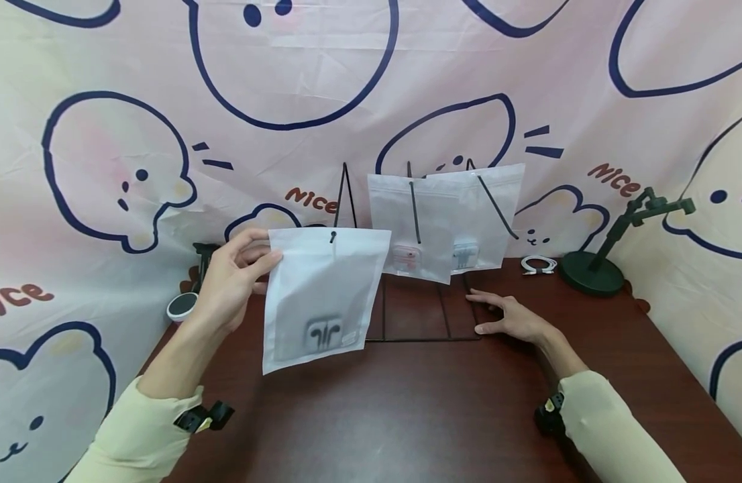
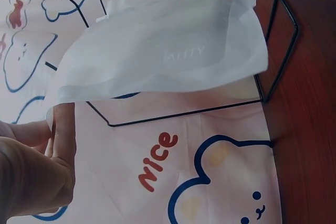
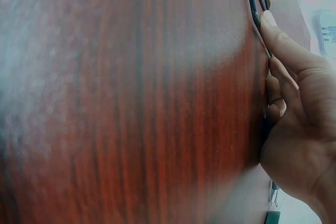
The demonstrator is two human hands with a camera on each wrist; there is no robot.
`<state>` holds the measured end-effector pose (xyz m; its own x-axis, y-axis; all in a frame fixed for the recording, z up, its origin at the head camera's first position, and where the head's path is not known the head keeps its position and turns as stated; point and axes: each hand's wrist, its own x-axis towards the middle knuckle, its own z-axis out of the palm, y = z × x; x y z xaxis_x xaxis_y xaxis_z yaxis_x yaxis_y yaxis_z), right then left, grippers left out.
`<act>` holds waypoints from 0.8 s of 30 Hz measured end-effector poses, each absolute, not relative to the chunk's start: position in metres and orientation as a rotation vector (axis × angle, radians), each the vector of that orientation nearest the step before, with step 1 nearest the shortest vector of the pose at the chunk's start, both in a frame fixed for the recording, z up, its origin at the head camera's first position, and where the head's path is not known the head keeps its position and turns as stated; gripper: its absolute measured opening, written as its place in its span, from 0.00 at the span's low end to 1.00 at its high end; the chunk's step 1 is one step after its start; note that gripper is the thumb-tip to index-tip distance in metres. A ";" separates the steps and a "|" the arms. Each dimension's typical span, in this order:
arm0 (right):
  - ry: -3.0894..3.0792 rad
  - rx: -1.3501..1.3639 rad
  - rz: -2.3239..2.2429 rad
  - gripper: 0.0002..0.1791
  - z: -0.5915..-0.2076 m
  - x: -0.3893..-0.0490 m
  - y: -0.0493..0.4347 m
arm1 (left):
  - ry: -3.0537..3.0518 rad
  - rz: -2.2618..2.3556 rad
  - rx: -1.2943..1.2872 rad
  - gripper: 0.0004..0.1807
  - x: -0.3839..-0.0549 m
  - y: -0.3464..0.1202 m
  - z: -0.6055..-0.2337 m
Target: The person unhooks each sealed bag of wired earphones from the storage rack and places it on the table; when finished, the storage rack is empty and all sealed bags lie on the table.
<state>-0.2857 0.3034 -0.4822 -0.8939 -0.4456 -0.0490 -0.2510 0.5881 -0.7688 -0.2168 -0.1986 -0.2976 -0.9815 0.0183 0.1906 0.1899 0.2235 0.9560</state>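
Patterned cloth [image 1: 256, 154] hangs behind the table [image 1: 407, 402]. Left of centre, the left hand [image 1: 235, 275] pinches a white bag [image 1: 323, 288] by its left edge — a hook tip [image 1: 333, 237] shows at its top. Right of centre, two more bags [image 1: 434, 221] hang on the black rack [image 1: 422, 340]; the right hand [image 1: 516, 318], thumb and fingers parted, touches its base. Further right — cable [image 1: 549, 269], lamp [image 1: 609, 247].

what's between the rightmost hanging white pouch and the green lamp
In the head view, a coiled white cable lies on the table between the rightmost pouch and the lamp.
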 end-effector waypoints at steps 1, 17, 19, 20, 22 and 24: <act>2.588 -0.575 -1.192 0.41 -0.483 -0.285 0.304 | -2.347 -1.862 -0.205 0.16 -0.214 -0.199 -0.297; 2.588 -0.557 -1.208 0.41 -0.489 -0.281 0.308 | -2.086 -2.122 -0.295 0.09 -0.199 -0.221 -0.299; 2.578 -0.564 -1.199 0.41 -0.488 -0.281 0.306 | -2.043 -2.171 -0.287 0.09 -0.199 -0.229 -0.303; 2.571 -0.567 -1.204 0.41 -0.487 -0.282 0.305 | -2.016 -2.200 -0.287 0.09 -0.199 -0.234 -0.306; 2.563 -0.569 -1.207 0.41 -0.484 -0.282 0.303 | -1.963 -2.261 -0.298 0.10 -0.200 -0.242 -0.311; 2.564 -0.571 -1.211 0.40 -0.481 -0.283 0.304 | -1.906 -2.327 -0.303 0.11 -0.202 -0.249 -0.316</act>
<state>-0.2827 0.3037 -0.4808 -0.8925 -0.4475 -0.0556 -0.2413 0.5780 -0.7795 -0.2021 -0.2489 -0.3158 -0.9730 0.0354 0.2281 0.2167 -0.2006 0.9554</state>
